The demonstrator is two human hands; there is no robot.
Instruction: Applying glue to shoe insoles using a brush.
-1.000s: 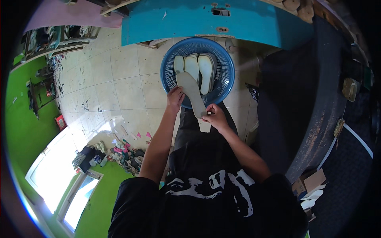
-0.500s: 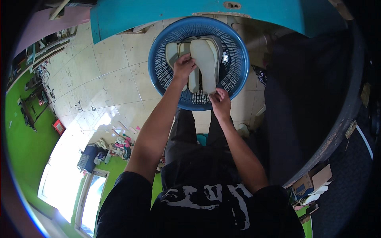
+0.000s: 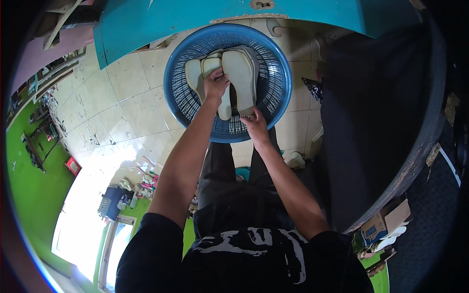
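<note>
A stack of pale cream shoe insoles (image 3: 237,73) lies within the blue plastic basket (image 3: 288,80), heel end toward me. Curled fingers of my left hand (image 3: 215,87) grip the stack's left edge. My right hand (image 3: 256,129) pinches the heel end between thumb and fingers, just inside the near rim. To the left of the stack, another pale insole (image 3: 194,75) and a middle pile of insoles (image 3: 224,108) rest in the basket, partly covered by my left hand and wrist.
A turquoise board (image 3: 195,19) spans the far side beyond the basket. Dark cloth (image 3: 371,112) hangs over a large surface at right. An open cardboard box (image 3: 386,224) stands at lower right. Tiled floor (image 3: 122,97) with scattered scraps extends left.
The basket, insoles and both hands appear shifted left and slightly lower in the view. My hands keep nearly the same places on the stack.
</note>
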